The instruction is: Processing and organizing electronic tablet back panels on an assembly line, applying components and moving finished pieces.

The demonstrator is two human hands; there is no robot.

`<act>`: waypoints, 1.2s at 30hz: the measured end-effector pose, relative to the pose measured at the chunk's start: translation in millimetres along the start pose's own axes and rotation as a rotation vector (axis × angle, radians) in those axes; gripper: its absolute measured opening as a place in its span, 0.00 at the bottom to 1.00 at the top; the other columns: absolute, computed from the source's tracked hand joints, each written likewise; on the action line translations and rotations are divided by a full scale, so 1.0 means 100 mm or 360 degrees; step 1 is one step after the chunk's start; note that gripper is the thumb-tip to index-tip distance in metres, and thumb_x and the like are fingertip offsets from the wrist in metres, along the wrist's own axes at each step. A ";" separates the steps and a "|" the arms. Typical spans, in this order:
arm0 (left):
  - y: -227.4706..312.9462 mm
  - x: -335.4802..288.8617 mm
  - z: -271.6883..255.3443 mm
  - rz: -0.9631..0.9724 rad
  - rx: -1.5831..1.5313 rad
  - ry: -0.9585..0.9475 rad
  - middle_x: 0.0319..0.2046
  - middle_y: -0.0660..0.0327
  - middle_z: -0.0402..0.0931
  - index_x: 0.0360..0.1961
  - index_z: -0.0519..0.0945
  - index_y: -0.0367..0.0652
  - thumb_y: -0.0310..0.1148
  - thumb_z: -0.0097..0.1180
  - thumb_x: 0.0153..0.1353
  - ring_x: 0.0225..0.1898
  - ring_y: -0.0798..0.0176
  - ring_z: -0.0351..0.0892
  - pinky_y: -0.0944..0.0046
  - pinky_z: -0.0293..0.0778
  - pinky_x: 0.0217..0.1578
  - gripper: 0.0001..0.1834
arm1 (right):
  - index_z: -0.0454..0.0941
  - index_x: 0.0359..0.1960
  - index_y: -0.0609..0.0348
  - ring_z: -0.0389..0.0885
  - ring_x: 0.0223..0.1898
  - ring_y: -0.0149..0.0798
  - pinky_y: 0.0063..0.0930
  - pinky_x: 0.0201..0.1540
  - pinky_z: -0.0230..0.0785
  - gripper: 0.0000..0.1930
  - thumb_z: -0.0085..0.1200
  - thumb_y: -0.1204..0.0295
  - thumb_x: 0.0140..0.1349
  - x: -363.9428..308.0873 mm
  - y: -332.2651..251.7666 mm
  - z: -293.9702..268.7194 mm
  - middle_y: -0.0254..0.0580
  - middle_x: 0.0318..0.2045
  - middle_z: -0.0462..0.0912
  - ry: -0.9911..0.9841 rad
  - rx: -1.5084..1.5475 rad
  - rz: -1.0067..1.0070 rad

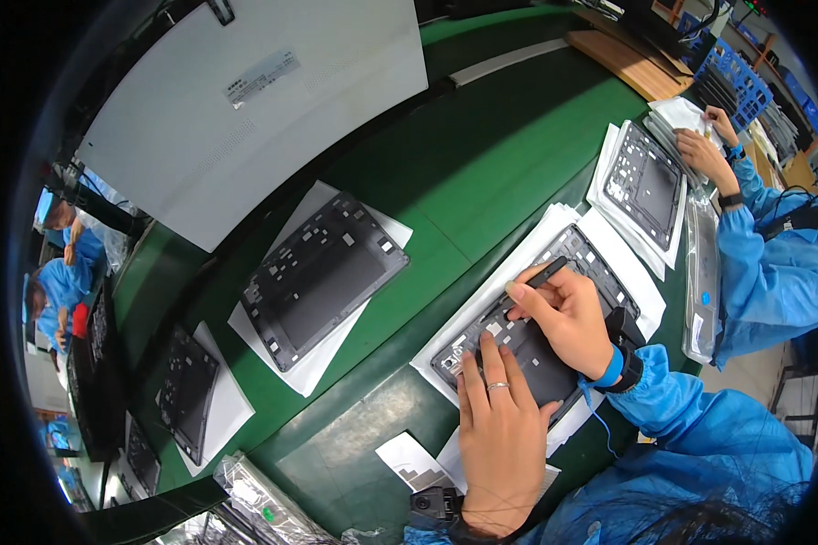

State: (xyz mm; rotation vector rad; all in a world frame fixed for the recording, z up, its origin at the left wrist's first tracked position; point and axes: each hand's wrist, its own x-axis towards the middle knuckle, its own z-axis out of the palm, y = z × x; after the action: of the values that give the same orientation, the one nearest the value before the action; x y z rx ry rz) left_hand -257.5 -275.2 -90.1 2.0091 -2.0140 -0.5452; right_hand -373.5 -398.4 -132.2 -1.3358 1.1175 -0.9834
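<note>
A dark tablet-like housing (549, 371) with many small white and grey pieces lies tilted across a stack of white sheets (650, 295) in front of me. My left hand (498, 422) rests on its near left part, fingers stretched out and a ring on one of them. My right hand (573, 331) is closed round a black pen-like tool (547, 272), held slanted over the middle of the housing. The tool's lower end is hidden by my fingers. A small white sheet with grey patches (411, 463) lies by my left wrist.
Another dark housing (327, 282) lies on white paper across the green table (427, 204), with a smaller-looking one (189, 391) to its left. A large grey-white panel (254, 118) stands behind. At right, a co-worker's hands (709, 154) work beside a further housing (647, 182).
</note>
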 end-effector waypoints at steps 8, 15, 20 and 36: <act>0.03 0.07 0.03 0.0004 0.0017 -0.0017 0.74 0.43 0.62 0.69 0.70 0.27 0.51 0.73 0.56 0.73 0.40 0.63 0.47 0.64 0.74 0.48 | 0.84 0.44 0.71 0.87 0.33 0.26 0.20 0.37 0.78 0.11 0.64 0.71 0.72 0.04 0.08 -0.05 0.39 0.29 0.88 0.0030 -0.0002 0.0006; 0.04 0.19 0.08 0.0038 -0.0010 0.0114 0.71 0.38 0.62 0.70 0.66 0.24 0.50 0.70 0.61 0.72 0.36 0.61 0.39 0.60 0.74 0.48 | 0.84 0.44 0.72 0.87 0.33 0.25 0.20 0.37 0.78 0.12 0.64 0.70 0.72 0.07 0.09 -0.09 0.40 0.29 0.88 0.0038 -0.0065 0.0011; 0.06 0.30 0.17 0.0007 0.0088 0.0126 0.70 0.40 0.64 0.71 0.66 0.25 0.51 0.70 0.61 0.71 0.39 0.63 0.40 0.62 0.73 0.49 | 0.84 0.44 0.72 0.87 0.34 0.26 0.20 0.37 0.78 0.13 0.65 0.70 0.72 0.12 0.12 -0.13 0.39 0.30 0.88 0.0032 -0.0090 0.0023; -0.71 -0.95 0.24 -0.0410 -0.0160 0.0230 0.79 0.43 0.53 0.75 0.65 0.37 0.33 0.78 0.52 0.76 0.30 0.56 0.34 0.55 0.75 0.50 | 0.82 0.49 0.70 0.90 0.43 0.34 0.30 0.46 0.84 0.10 0.65 0.79 0.69 -1.03 0.00 -0.30 0.45 0.43 0.88 -0.0734 0.0198 -0.0045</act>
State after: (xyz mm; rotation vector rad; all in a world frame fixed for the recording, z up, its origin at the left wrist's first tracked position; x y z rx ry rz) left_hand -201.2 -177.1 -134.0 2.1916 -1.6245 -0.5227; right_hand -424.6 -304.9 -125.7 -1.3882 0.6787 -0.7014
